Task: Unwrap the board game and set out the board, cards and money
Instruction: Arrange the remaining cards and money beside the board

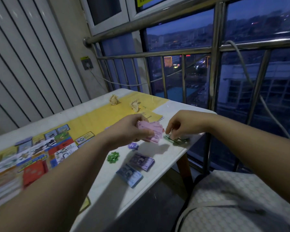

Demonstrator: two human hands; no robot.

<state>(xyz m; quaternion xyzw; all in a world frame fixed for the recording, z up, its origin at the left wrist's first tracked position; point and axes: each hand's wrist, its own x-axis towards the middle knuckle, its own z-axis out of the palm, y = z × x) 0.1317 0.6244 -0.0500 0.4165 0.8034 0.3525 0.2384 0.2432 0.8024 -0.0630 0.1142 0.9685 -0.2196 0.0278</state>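
money in hand: left hand (129, 131) grips a fanned bunch of pink paper notes (151, 131), held just above the white table (110, 183)
- money on table: three piles. The green paper notes (177, 140) sit by the far right edge, and the purple paper notes (141, 161) and blue paper notes (129, 175) lie just beside each other, nearer the person
- right hand (182, 125): fingers curled down, pinching the top of the green paper notes
- chips: two, a notched round green chip (113, 157) and a purple chip (133, 146), between the board and the piles
- board: one colourful printed paper board (40, 151) lies flat on the left, with its left side cut off by the frame
- cards: one red card stack (33, 173) on the board, pretty smeared
- extras: two crumpled beige paper balls (114, 99) and one yellow leaflet (151, 115) at the far end
- hard to see: everything's motion-blurred and dim
- writing: there's print on the notes, board and leaflet, but honestly can't read any of it
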